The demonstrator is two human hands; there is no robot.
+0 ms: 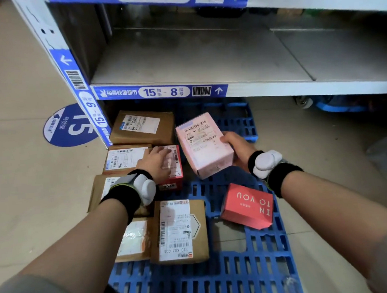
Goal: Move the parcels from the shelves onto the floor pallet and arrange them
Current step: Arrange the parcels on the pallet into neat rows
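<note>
My right hand (235, 147) grips a pink parcel (203, 145) above the blue floor pallet (252, 276), tilted, its long axis running away from me toward the shelf (194, 62), label up. My left hand (158, 161) rests flat, fingers straight, on a red parcel (174, 170) among brown boxes (179, 231).

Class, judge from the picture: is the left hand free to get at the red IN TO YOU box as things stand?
Probably yes. The left hand rests flat on a red parcel, holding nothing, and bare pallet lies between it and the red box.
</note>
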